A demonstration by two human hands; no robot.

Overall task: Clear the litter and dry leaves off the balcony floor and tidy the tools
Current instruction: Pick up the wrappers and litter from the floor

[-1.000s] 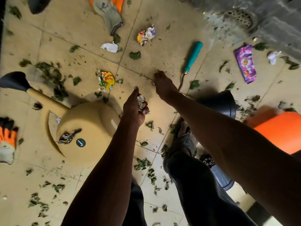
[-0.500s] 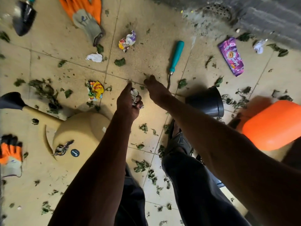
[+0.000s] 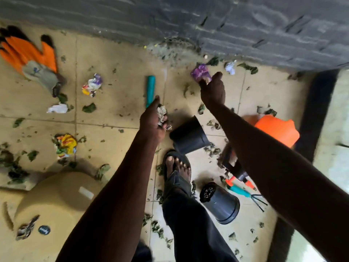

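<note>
1. Balcony floor [image 3: 117, 59] is lying tiled and beige, scattered with dry leaves [image 3: 88, 108] all round the fingers; grey wall [image 3: 226, 25] is running beyond them.
2. Tan watering can [image 3: 56, 201] is lying well short of the left fingers, toward the left.
3. Orange container [image 3: 277, 129] is sitting to the right of the right fingers, near the forearm.
4. Orange glove [image 3: 28, 53] is lying far left of both hands.
5. Two black pots: one [image 3: 188, 137] is tipped over just below the left fingers, the other [image 3: 221, 205] is lying nearer the feet.
6. Left hand [image 3: 153, 120] is curling its fingers [image 3: 164, 122] round a wad of crumpled litter [image 3: 161, 113].
7. Right hand [image 3: 213, 91] is reaching to the purple wrapper [image 3: 200, 72]; fingertips are pinching its near edge, wrapper looking lifted and crumpled.
8. Teal-handled tool [image 3: 150, 89] is lying just beyond the left fingers, partly hidden by them.
9. Yellow wrapper [image 3: 65, 144], colourful wrapper [image 3: 92, 85] and white scrap [image 3: 56, 108] are lying left of the left fingers.
</note>
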